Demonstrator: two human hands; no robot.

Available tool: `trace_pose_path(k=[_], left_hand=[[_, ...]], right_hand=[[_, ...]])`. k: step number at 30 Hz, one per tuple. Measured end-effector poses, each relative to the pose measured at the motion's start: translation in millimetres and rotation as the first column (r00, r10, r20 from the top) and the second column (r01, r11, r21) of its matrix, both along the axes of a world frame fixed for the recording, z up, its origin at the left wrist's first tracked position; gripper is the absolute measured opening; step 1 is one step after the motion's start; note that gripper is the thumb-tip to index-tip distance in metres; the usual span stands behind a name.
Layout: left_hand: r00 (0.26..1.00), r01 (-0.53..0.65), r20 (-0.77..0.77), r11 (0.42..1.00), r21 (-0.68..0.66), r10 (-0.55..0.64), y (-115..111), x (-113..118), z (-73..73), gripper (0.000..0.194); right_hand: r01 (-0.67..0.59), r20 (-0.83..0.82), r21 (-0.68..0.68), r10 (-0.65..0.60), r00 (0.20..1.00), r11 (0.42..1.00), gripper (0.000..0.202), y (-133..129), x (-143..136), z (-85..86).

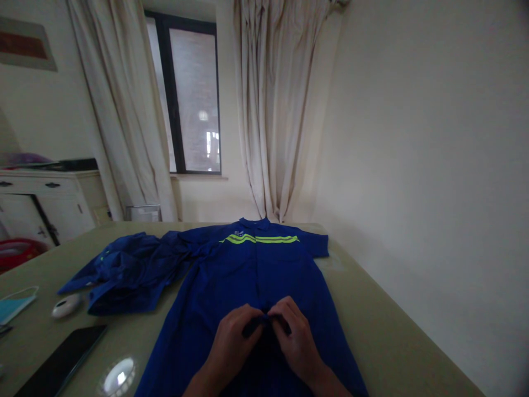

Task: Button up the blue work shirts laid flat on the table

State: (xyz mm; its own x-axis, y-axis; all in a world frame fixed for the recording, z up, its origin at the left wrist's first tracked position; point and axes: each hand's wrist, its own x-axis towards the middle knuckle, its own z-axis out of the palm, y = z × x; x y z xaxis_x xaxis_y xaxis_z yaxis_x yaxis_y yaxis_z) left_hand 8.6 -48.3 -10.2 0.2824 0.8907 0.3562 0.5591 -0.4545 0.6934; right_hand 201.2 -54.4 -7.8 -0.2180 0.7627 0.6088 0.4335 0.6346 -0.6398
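A blue work jacket (285,270) with a collar, short-looking sleeves and yellow-green chest stripes lies spread out on the table, front side up. Its collar points away from me. Over the middle of its lower front, my left hand (235,336) pinches the cloth between thumb and fingers. My right hand (294,339) pinches the same front edge just beside it, the fingertips of both hands almost touching. A small fold of blue cloth rises between them. Whether a button or fastener is there is hidden by the fingers.
Crumpled blue clothing (128,270) lies left of the jacket on the greenish table (384,331). Nearer are a white rounded object (66,306), a black phone (61,358) and a light-blue face mask (16,309). A wall (433,165) runs along the right; a white cabinet (61,204) stands back left.
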Motion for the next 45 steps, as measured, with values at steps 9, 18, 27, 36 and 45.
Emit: trace_pose_path(k=[9, 18, 27, 36, 45], left_hand=[[1.000, -0.014, 0.020, 0.998, -0.060, 0.015, 2, -1, 6.9, 0.026], [0.995, -0.065, 0.059, 0.978, -0.200, 0.078, -3, 5, 14.9, 0.005], [0.967, 0.075, 0.248, 0.994, -0.078, -0.054, 1, -1, 17.5, 0.011], [0.951, 0.193, 0.296, 0.919, -0.344, -0.090, 10, -3, 11.0, 0.040], [0.925, 0.295, 0.360, 0.834, -0.467, -0.126, 12, -6, -1.0, 0.042]], right_hand=[[0.066, 0.028, 0.014, -0.066, 0.997, 0.998, 0.011, 1, 3, 0.1], [0.000, -0.025, -0.200, -0.005, 1.000, 0.980, 0.032, -10, -4, 5.3], [0.016, -0.126, -0.208, -0.042, 0.991, 0.978, 0.009, -1, -6, 4.5], [0.012, -0.127, -0.175, -0.035, 0.991, 0.985, 0.010, -1, -2, -1.2], [-0.048, -0.016, -0.109, 0.047, 0.999, 0.993, 0.016, -1, 2, 4.5]])
